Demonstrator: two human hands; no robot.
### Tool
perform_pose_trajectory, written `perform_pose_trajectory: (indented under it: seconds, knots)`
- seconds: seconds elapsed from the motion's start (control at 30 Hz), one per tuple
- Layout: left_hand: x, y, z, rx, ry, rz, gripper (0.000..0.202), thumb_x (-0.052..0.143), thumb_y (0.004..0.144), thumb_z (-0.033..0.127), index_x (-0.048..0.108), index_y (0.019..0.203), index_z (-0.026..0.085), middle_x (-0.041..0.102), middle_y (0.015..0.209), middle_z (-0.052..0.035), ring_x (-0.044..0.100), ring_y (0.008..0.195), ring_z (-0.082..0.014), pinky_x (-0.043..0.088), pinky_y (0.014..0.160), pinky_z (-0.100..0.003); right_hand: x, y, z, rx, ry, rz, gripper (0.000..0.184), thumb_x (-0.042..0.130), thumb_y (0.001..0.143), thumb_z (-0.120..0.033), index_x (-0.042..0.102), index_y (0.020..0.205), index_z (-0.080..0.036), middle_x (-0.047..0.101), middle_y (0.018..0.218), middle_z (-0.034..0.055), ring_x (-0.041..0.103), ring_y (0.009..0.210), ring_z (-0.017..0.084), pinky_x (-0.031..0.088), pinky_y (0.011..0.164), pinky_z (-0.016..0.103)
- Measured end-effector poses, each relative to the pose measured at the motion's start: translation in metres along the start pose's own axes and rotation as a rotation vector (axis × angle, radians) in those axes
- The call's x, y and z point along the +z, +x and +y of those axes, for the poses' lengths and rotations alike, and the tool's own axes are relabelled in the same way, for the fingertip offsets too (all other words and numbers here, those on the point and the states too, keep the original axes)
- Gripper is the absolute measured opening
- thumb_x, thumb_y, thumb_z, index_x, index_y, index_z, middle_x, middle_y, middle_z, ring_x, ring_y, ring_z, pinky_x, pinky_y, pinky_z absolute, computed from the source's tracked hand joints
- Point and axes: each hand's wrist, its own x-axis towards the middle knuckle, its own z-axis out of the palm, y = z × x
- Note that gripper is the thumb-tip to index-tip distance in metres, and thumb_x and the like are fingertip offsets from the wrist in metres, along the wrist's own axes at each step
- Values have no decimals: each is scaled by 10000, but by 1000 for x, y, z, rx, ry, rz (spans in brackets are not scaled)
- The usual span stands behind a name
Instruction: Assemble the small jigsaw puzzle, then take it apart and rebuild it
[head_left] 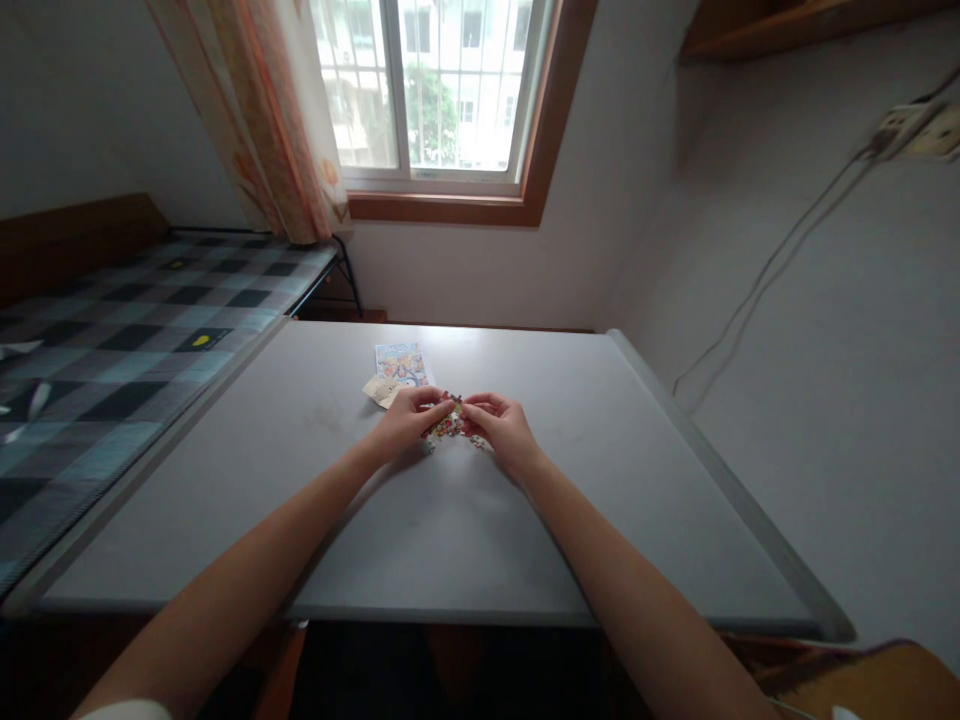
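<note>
Over the middle of the white table, my left hand (407,420) pinches a small cluster of jigsaw puzzle pieces (456,402) between thumb and fingers. My right hand (504,424) meets it from the other side, thumb and fingertips closed at the cluster's right edge. How many pieces each hand grips is too small to make out. Below the fingertips lies a little heap of loose, colourful puzzle pieces (450,428), partly covered by both hands. Behind my left hand a printed picture sheet (401,362) lies flat, with a beige paper piece (380,390) at its lower left.
The white table (450,540) stretches out around my hands, with a raised grey edge at the right. On the left stands a bed with a checked mattress (187,310). A window (450,90) and an orange curtain (277,120) are beyond. A cable (757,285) hangs along the right wall.
</note>
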Motion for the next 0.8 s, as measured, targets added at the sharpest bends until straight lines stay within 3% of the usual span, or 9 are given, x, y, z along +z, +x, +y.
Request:
perform_pose_trajectory:
  seconds: [0.4,0.47,0.63,0.7,0.8]
  knots:
    - [2,-1,2,8,-17,22,376,696,717,513,596,721,151,522,594,23,435,502,-76,314,452,-196,-3,2,-2,118,119,44,285,766,569,-350,647,756,-172,633,591,-3,551,478,95,483,499,232]
    - [2,-1,4,-7,-9,42,392,692,711,531,602,719,150,525,593,23,427,497,-75,303,443,-195,-7,3,-2,50,-30,61,273,725,617,-378,671,787,-172,638,612,5,556,504,107,485,519,247]
    - [1,-1,5,20,34,47,377,678,732,512,605,674,146,526,594,21,421,519,-76,303,468,-198,-9,1,-4,-330,-567,135,264,645,740,-398,732,889,-199,684,919,64,597,712,137,490,662,273]
    - [0,-1,3,26,54,28,371,681,737,494,597,648,144,521,587,19,427,532,-80,300,477,-201,-8,-1,-5,-350,-566,79,266,630,766,-401,725,911,-198,687,930,63,608,744,145,480,652,264]
    - [1,0,2,-9,52,-4,360,685,733,493,623,672,144,538,586,12,440,531,-85,299,475,-206,-5,0,-3,-301,-468,33,240,648,752,-402,702,818,-177,692,790,43,611,698,148,468,618,257]
